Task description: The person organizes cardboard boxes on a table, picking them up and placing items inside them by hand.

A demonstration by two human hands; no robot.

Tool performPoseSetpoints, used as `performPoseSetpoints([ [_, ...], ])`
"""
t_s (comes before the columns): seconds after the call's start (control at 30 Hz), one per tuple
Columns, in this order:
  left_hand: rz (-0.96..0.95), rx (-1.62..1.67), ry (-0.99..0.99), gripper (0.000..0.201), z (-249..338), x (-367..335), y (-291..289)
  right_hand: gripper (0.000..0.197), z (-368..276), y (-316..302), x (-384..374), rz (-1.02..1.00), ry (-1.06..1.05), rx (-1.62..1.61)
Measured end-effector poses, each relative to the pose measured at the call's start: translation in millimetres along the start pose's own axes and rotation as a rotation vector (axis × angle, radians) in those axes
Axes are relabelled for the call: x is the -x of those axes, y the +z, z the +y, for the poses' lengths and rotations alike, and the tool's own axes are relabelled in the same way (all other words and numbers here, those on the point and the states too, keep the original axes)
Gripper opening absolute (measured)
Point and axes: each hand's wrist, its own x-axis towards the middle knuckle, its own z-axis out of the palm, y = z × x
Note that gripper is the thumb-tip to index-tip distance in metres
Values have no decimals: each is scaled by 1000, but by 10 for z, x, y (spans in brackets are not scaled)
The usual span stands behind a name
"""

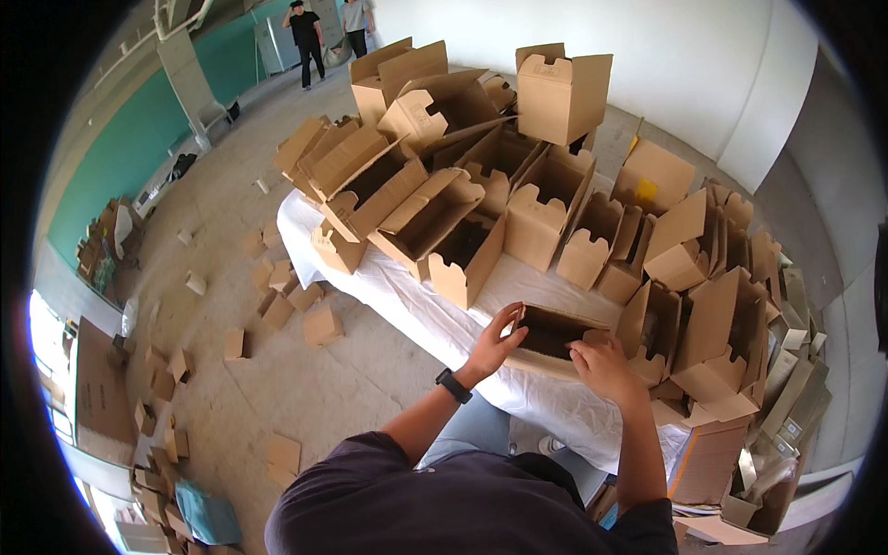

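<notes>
Left hand (497, 342) clamps open box (555, 335) at nine o'clock, right hand (603, 368) at four; step seems steadying; next move likely needs even support.

White cloth (523, 277) lies free just beyond the held box (555, 335); open cartons (536, 217) block farther back and right.

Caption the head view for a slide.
Left hand and right hand hold opposite ends of an open box amid boxes crowding a white-draped table.
</notes>
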Motion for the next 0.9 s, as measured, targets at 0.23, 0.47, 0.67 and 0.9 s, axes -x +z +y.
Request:
performPoseSetpoints([
  [0.23,7,55,58,47,129,6,45,34,22,-126,-48,-91,41,-32],
  [0.47,-23,-92,221,44,-177,-75,8,30,29,16,65,60,40,-210],
  [0.67,6,-61,180,45,-54,-27,-7,21,26,138,138,296,-62,-177],
  [0.9,-74,-108,199,42,71,-48,6,14,114,381,297,773,174,-446],
])
